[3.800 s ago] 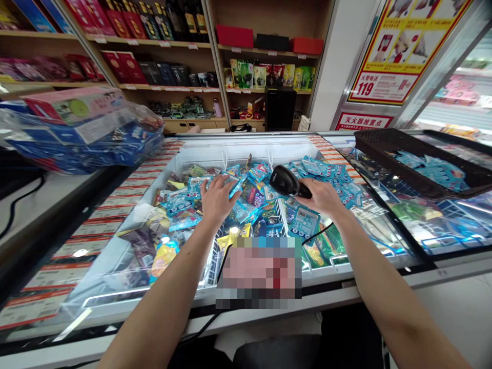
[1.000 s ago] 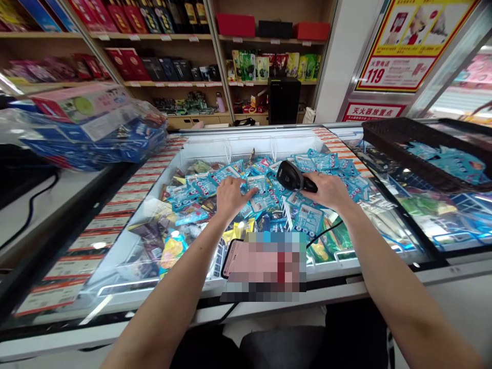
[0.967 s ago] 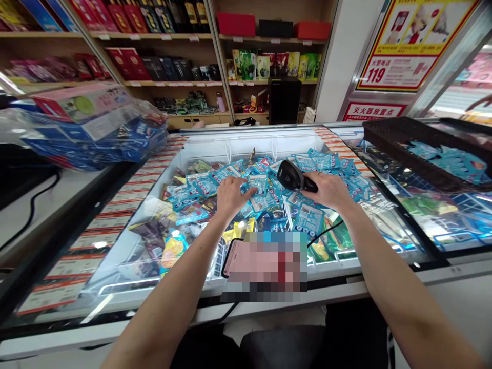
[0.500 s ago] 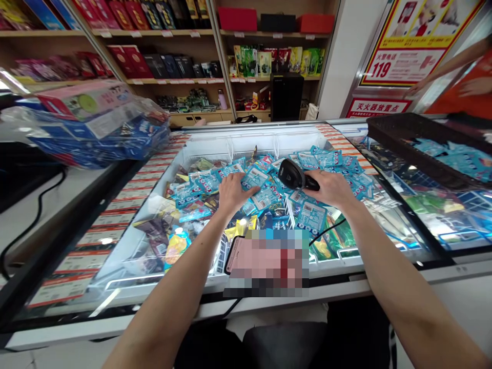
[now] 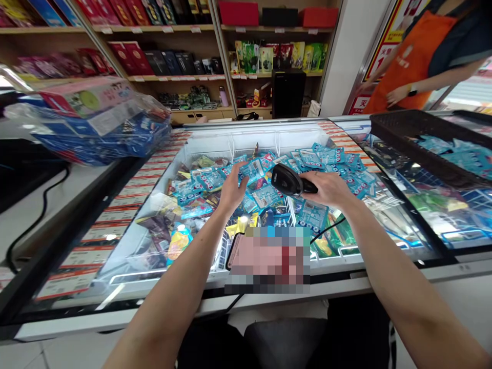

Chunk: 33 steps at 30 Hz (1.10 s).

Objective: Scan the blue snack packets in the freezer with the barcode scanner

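My right hand (image 5: pixel 326 188) is wrapped round the grip of a black barcode scanner (image 5: pixel 286 179), whose head points left. My left hand (image 5: pixel 233 188) pinches the left edge of a light blue snack packet (image 5: pixel 254 170), slightly raised over the heap. The scanner's head is just right of this packet, apart from it. Beneath both hands, many similar blue packets (image 5: pixel 209 178) lie loosely over the glass-topped freezer chest. One blue packet with a barcode (image 5: pixel 313 215) lies below my right hand. The scanner's black cable (image 5: pixel 326 230) runs down toward me.
A phone (image 5: pixel 235 251), partly blurred out, lies at the near edge. Plastic-wrapped boxes (image 5: pixel 100 118) stand at left. A brown basket (image 5: pixel 400 136) holding blue packets sits at right, with a person in an orange apron (image 5: pixel 413 61) behind it. Stocked shelves (image 5: pixel 172 77) line the back.
My left hand has closed on a blue packet and lifted its edge. The scanner has shifted slightly left and down. The person in orange has come further into view.
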Motion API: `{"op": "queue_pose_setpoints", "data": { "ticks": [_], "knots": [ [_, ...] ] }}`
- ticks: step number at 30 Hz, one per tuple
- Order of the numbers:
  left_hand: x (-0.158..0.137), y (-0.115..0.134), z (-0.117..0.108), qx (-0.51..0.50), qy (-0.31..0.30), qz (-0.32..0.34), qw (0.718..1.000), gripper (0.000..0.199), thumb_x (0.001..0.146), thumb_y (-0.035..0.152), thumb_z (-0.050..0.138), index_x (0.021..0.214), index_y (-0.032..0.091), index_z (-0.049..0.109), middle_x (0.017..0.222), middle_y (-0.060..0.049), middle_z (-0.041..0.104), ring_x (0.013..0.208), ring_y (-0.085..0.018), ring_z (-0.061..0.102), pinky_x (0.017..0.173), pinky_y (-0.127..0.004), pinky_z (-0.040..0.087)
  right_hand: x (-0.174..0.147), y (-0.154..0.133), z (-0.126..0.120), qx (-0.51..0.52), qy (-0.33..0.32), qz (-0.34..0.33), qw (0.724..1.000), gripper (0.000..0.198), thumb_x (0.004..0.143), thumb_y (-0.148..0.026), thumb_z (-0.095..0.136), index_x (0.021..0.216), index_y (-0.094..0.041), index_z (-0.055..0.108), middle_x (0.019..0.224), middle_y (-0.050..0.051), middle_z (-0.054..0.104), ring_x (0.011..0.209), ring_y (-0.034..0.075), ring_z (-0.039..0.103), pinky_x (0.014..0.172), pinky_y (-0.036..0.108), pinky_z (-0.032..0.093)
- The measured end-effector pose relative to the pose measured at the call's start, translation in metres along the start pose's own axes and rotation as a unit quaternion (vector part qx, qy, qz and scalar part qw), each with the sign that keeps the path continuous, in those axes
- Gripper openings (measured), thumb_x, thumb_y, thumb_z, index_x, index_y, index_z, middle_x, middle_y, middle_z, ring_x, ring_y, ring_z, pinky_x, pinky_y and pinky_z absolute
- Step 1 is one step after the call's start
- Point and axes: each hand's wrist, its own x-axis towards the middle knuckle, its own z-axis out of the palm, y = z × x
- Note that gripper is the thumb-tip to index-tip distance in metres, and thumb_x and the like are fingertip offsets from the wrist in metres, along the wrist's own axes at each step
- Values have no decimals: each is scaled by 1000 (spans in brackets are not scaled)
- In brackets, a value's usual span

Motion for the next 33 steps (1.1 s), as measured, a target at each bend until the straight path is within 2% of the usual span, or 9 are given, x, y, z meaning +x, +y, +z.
{"op": "queue_pose_setpoints", "data": {
  "ticks": [4,17,33],
  "knots": [
    [0,-1,1,-7,-4,0,1000,43,87,28,42,130,26,38,124,-7,53,89,-18,56,83,-32,44,0,0,1,4,1,-10,1000,39,81,-43,55,114,-21,56,96,5,69,78,21,64,61,28,39],
    [0,5,-4,9,-26,-29,999,45,87,29,39,132,26,36,109,-5,58,83,-17,55,79,-31,43,1,-2,-1,18,-25,-15,999,38,82,-42,54,114,-20,55,96,6,69,81,22,63,63,28,40],
    [-1,9,-3,30,-16,-25,999,45,86,28,41,131,25,36,117,-7,56,93,-19,56,84,-32,43,1,-2,0,23,-23,-22,999,38,83,-41,53,114,-19,54,95,6,69,79,21,63,63,27,39]
  ]
}}
